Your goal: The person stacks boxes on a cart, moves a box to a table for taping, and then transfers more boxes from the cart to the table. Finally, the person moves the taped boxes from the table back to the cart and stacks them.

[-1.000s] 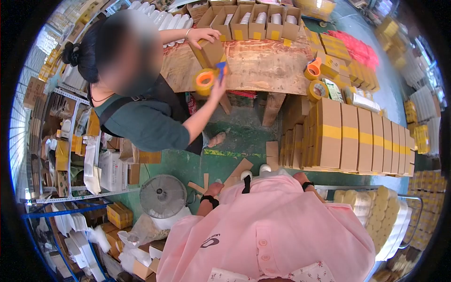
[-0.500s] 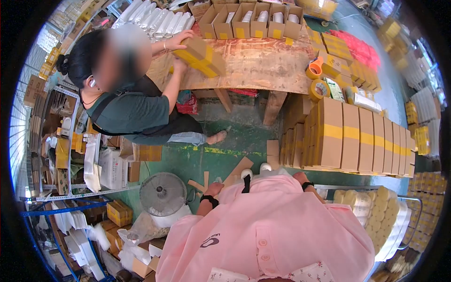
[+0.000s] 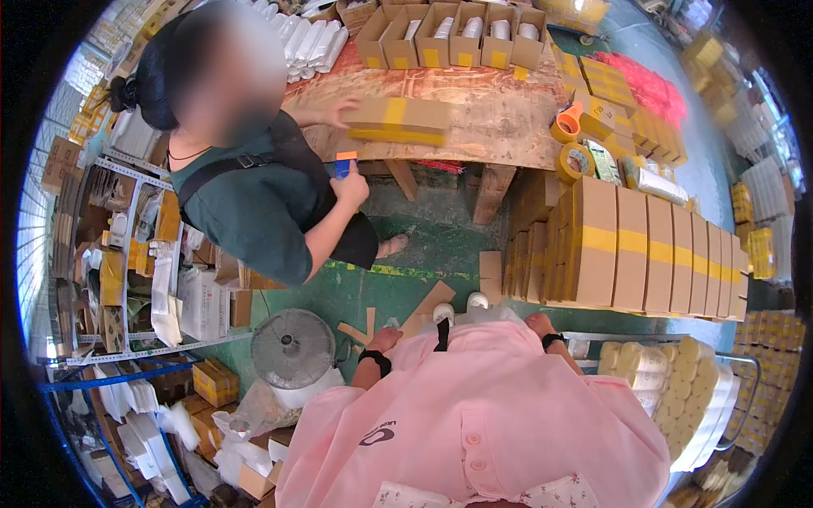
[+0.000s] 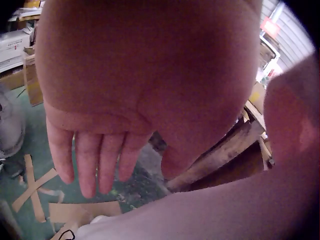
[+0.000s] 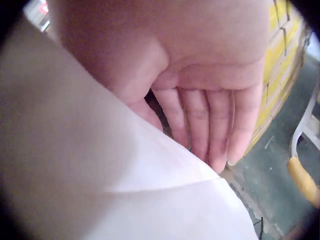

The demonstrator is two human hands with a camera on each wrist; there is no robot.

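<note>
My left hand (image 3: 385,340) hangs at my side by the pink shirt (image 3: 500,381). In the left wrist view its fingers (image 4: 106,160) point down, loosely straight, holding nothing. On the other side hangs my right hand (image 3: 539,323), near the stacked cartons. Its relaxed fingers (image 5: 200,120) are bare of any object and partly overlapped by the shirt in the right wrist view. Across from me, another person steadies a taped cardboard box (image 3: 398,120) on the wooden table (image 3: 483,110) with one hand. The person's other hand grips a blue and orange tape dispenser (image 3: 345,164).
Taped cartons (image 3: 644,245) stand stacked to the right. Several open boxes (image 3: 440,42) line the table's back. Tape rolls (image 3: 576,161) lie at its right. A floor fan (image 3: 294,350) stands left of me, near cardboard strips (image 3: 428,309) on the floor.
The other person tilted the box, then laid it down on the table; their dispenser hand has drawn back toward their body. Both my hands stay hanging at my sides.
</note>
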